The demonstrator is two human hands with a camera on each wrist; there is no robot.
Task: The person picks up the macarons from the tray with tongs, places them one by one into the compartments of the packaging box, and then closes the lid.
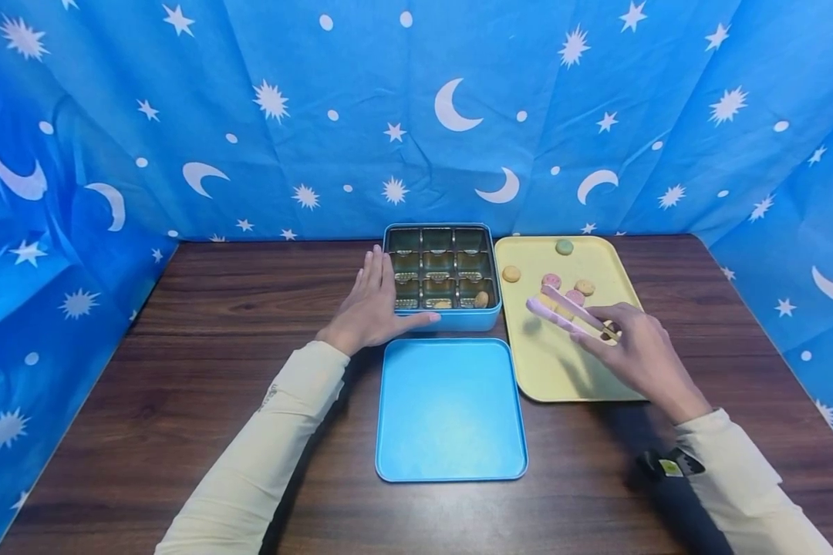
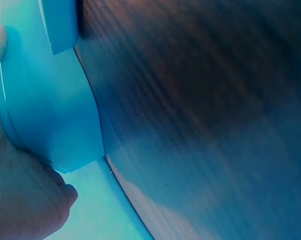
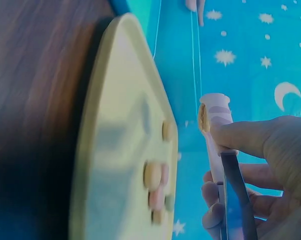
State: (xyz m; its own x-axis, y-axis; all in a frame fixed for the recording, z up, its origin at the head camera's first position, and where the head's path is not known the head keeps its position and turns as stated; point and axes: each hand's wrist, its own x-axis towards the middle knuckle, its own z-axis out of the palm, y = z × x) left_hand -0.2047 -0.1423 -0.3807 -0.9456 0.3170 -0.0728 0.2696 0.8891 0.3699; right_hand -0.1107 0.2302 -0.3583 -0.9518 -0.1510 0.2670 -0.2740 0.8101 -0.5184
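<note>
My left hand (image 1: 368,301) lies with straight fingers along the left side of a blue tin (image 1: 458,320), its thumb stretched across the front. Inside the tin is a gold divided insert (image 1: 437,266); a brown macaron (image 1: 481,299) sits in its front right compartment and a pale yellow one (image 1: 443,304) in the front middle. Over the tray, my right hand (image 1: 635,347) grips tongs (image 1: 583,312) with pale pink tips. Between those tips is a yellowish macaron (image 3: 204,119), held above the tray surface.
Several macarons, among them a green one (image 1: 564,247) and an orange one (image 1: 511,274), lie on the yellow tray (image 1: 541,378) right of the tin. A blue lid (image 1: 451,408) lies in front of the tin. Behind the table hangs a blue curtain (image 1: 361,154).
</note>
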